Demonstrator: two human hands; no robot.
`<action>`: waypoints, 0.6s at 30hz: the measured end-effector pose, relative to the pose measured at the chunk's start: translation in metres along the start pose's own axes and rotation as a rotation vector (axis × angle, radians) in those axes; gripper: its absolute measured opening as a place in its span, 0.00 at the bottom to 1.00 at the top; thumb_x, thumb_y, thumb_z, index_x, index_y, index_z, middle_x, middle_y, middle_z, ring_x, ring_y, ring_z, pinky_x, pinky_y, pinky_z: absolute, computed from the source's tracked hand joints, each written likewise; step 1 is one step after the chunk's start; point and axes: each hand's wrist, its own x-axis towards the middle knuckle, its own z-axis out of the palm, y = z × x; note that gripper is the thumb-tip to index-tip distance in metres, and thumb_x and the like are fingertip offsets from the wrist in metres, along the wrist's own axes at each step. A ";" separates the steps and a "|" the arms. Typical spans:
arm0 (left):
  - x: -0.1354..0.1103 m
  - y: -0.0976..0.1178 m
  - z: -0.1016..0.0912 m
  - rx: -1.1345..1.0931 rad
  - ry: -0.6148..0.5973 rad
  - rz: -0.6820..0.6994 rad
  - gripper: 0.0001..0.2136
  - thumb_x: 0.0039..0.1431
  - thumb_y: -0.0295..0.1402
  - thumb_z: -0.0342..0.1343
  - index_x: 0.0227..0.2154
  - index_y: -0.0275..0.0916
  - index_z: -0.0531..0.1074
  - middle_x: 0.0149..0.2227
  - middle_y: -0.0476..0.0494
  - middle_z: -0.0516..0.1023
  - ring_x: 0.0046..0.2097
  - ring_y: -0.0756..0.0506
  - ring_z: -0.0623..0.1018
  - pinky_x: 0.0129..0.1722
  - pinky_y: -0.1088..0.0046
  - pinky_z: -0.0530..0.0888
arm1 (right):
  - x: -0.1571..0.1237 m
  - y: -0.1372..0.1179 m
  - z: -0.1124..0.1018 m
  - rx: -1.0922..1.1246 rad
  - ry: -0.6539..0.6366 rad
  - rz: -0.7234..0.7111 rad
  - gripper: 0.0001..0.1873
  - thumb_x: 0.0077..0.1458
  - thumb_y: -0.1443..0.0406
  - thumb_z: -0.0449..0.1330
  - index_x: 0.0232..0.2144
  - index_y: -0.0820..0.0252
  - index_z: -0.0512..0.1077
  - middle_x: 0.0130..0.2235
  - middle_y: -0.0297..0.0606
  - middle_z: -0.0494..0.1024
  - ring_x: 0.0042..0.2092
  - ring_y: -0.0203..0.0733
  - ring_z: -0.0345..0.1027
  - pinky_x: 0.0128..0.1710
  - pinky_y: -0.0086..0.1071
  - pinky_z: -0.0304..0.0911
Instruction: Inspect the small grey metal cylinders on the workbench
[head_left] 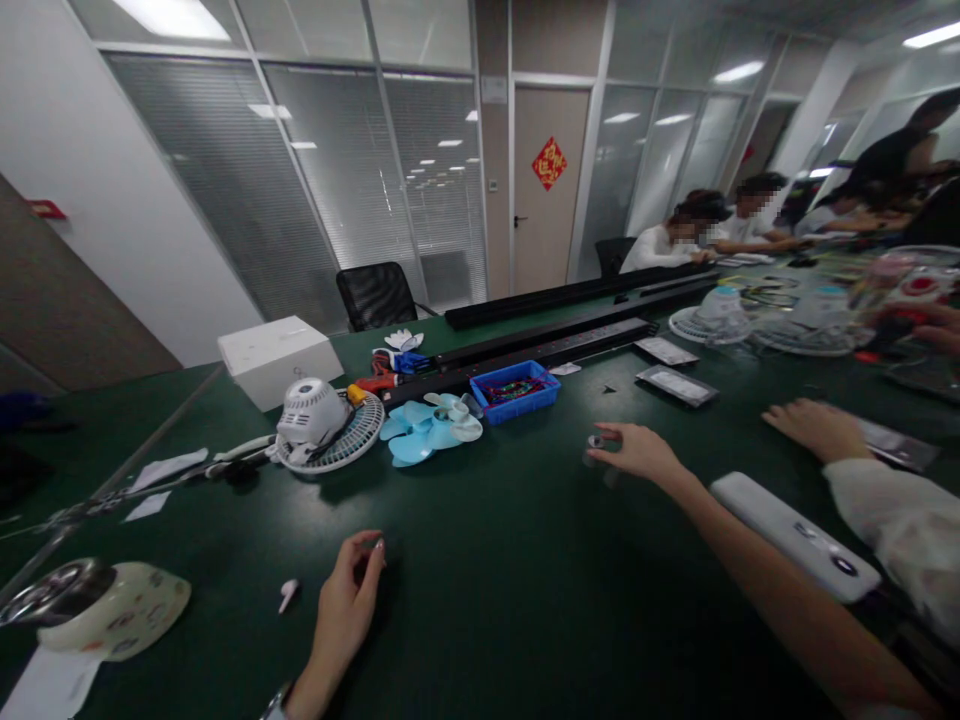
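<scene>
Blue tray (525, 408): tangled coloured wires (517, 391) | right hand (636, 452): pinching small object (595, 442) | left hand (351, 582): fingers curled, grip unclear

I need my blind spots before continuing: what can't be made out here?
Head view:
Small object: partly covered by the right hand, too small to identify.
Left hand: its own curl hides the palm; any grip is unclear.
Blue tray: its contents are too small to tell apart.
Wristband: cut off by the bottom edge.

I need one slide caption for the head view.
Right hand holding a small object; left hand near a white earbud.
</scene>
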 end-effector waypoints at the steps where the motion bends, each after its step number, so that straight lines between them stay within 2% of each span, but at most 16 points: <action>1: 0.000 -0.001 0.000 0.001 0.000 0.000 0.24 0.57 0.55 0.46 0.45 0.41 0.66 0.28 0.48 0.77 0.30 0.43 0.78 0.30 0.69 0.72 | 0.006 -0.002 0.002 -0.013 -0.037 0.011 0.29 0.45 0.49 0.62 0.47 0.56 0.75 0.40 0.41 0.81 0.41 0.49 0.76 0.37 0.35 0.69; 5: -0.001 -0.002 0.000 -0.020 -0.009 0.004 0.24 0.57 0.55 0.47 0.44 0.41 0.66 0.27 0.49 0.77 0.29 0.44 0.78 0.29 0.69 0.72 | 0.012 -0.012 0.004 -0.078 -0.044 0.042 0.21 0.44 0.50 0.63 0.39 0.53 0.79 0.36 0.40 0.82 0.38 0.48 0.76 0.34 0.34 0.67; 8: -0.001 0.001 0.000 -0.057 -0.017 0.015 0.23 0.56 0.54 0.49 0.44 0.41 0.67 0.27 0.49 0.76 0.29 0.44 0.77 0.28 0.70 0.71 | -0.001 -0.036 0.001 -0.115 0.043 -0.073 0.19 0.45 0.54 0.63 0.39 0.55 0.80 0.36 0.42 0.82 0.38 0.49 0.75 0.43 0.41 0.66; 10: -0.002 0.006 0.001 -0.085 -0.027 0.023 0.22 0.56 0.53 0.51 0.44 0.41 0.67 0.27 0.49 0.76 0.28 0.45 0.76 0.27 0.71 0.71 | -0.013 -0.068 0.003 -0.061 0.075 -0.242 0.18 0.46 0.54 0.64 0.40 0.54 0.79 0.36 0.41 0.82 0.40 0.49 0.75 0.50 0.46 0.62; 12: -0.004 0.012 0.002 -0.111 -0.050 0.048 0.21 0.56 0.51 0.52 0.45 0.41 0.67 0.29 0.49 0.75 0.28 0.46 0.75 0.27 0.72 0.70 | -0.025 -0.110 0.011 0.069 0.029 -0.419 0.20 0.45 0.53 0.65 0.41 0.53 0.79 0.36 0.39 0.82 0.40 0.48 0.74 0.52 0.47 0.60; 15: -0.008 0.020 0.003 -0.138 -0.076 0.122 0.19 0.58 0.47 0.52 0.47 0.40 0.68 0.33 0.46 0.76 0.31 0.46 0.75 0.31 0.71 0.72 | -0.039 -0.174 0.037 0.293 -0.106 -0.640 0.23 0.44 0.51 0.65 0.42 0.52 0.78 0.38 0.36 0.81 0.40 0.45 0.74 0.50 0.44 0.60; 18: -0.012 0.025 0.006 -0.128 -0.050 0.213 0.18 0.58 0.44 0.54 0.47 0.40 0.70 0.39 0.42 0.77 0.39 0.44 0.76 0.38 0.68 0.73 | -0.050 -0.216 0.067 0.421 -0.172 -0.764 0.22 0.44 0.53 0.66 0.42 0.53 0.78 0.39 0.36 0.81 0.41 0.44 0.73 0.49 0.40 0.60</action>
